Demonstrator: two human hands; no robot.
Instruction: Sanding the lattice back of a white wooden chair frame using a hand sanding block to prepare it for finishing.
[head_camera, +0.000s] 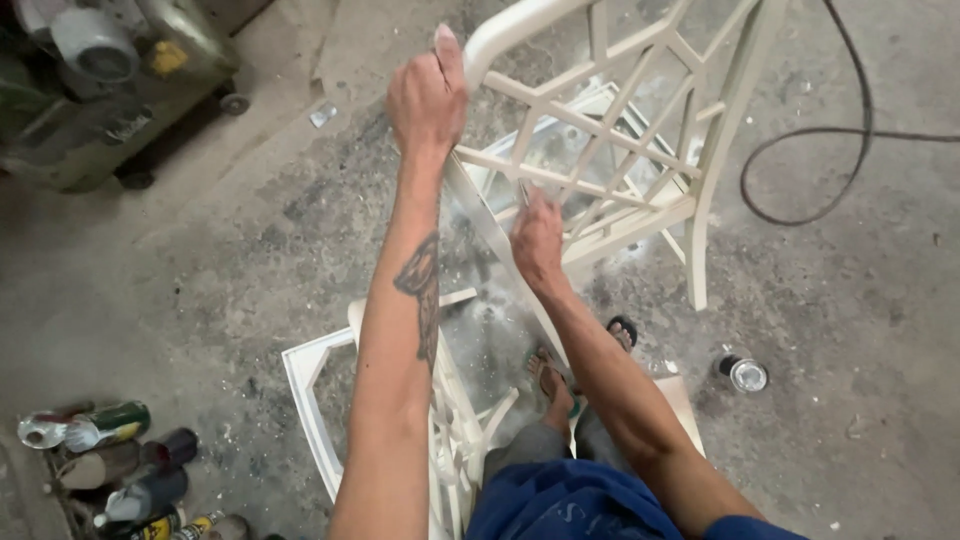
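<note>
Two bare hands work on one cream-painted lattice chair frame (640, 130), which fills the view from 12 to 2 o'clock and stands tilted on a dusty concrete floor (250, 260). The left hand (428, 98) is closed in a fist around the frame's rounded top rail at 12 o'clock, thumb pointing up along the rail. The right hand (538, 238) lies lower, near the centre of the view, its fingers curled against a lattice bar; it seems to pinch a small item there, but what it is cannot be told. The rail's long axis runs from the left fist up toward 1 o'clock, and the lattice spreads from the right hand toward 2 o'clock, so the right hand is the nearer one to the lattice bars. One chair leg reaches down to the floor at 3 o'clock. A second cream frame (320, 400) lies flat at 6 to 7 o'clock beneath the forearms, just beside the person's sandalled foot (552, 385). Open floor lies at 9 o'clock and at 4 o'clock. A cluster of spray cans (120, 470) sits at 8 o'clock, a small open tin (745, 373) at 4 o'clock, a black cable (850, 150) loops at 2 o'clock, and a green machine (110, 90) stands at 10 o'clock.
</note>
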